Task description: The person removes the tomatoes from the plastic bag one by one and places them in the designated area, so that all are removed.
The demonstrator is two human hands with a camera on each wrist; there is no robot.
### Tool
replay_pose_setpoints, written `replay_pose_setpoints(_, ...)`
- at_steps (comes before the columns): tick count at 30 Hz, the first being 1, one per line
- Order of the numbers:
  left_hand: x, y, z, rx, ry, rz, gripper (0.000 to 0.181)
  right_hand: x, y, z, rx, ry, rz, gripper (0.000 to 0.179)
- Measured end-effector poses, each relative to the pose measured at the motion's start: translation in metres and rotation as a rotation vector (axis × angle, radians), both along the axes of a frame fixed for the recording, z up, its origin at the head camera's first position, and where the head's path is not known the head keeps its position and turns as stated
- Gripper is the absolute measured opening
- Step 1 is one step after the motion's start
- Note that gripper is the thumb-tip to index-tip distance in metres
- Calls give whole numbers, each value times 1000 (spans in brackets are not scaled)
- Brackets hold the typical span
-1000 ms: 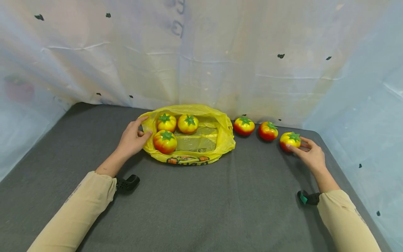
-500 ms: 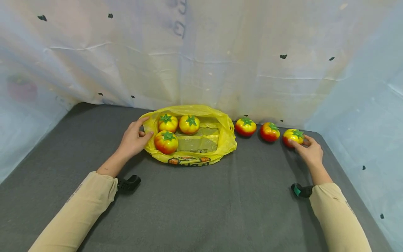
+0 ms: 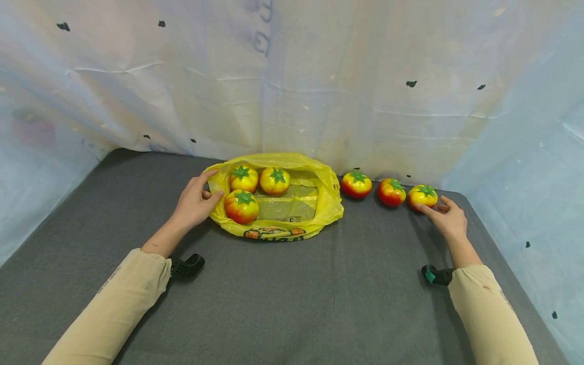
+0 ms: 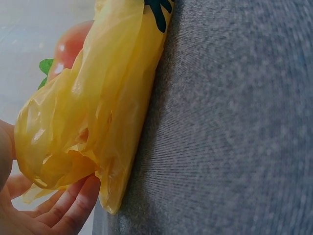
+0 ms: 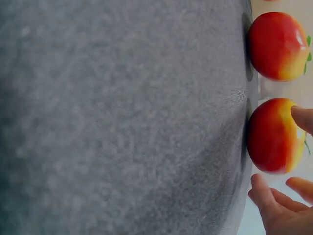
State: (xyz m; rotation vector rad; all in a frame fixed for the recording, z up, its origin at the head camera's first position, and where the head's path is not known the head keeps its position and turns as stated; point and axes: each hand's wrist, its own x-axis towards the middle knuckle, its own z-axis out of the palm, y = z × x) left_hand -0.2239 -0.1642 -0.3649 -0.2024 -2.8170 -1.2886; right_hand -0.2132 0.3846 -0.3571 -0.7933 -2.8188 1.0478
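A yellow plastic bag lies with its mouth spread wide. Inside its left half are a front tomato, a back-left tomato and a back-right tomato. My left hand holds the bag's left rim between thumb and fingers; the left wrist view shows fingertips against the plastic. My right hand is at the rightmost tomato, which sits on the table. In the right wrist view the thumb overlaps this red-and-yellow tomato, while the other fingers stand apart from it.
Left of the rightmost tomato, a middle tomato and another tomato stand in a row near the back edge. Pale plastic sheeting rises behind the grey table and at both sides.
My right hand has moved the rightmost tomato slightly away toward the row, and its fingers have since come off it. The left hand and the bag keep their place.
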Motion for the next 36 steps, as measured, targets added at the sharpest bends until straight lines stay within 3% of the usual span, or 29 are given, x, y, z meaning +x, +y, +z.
replay_pose_setpoints(7, 0, -1, 0, 0, -5, -1, 58, 11, -9, 8, -2, 11, 36, 90)
replay_pose_setpoints(20, 0, -2, 0, 6, -5, -5, 58, 24, -49, 20, -88, 200, -26, 71)
replay_pose_setpoints(26, 1, -1, 1, 9, -11, -2, 58, 24, -68, 22, -110, 273, 24, 63)
replay_pose_setpoints(36, 0, 0, 0, 3, -3, 1, 58, 18, -96, 21, -189, 381, 173, 58)
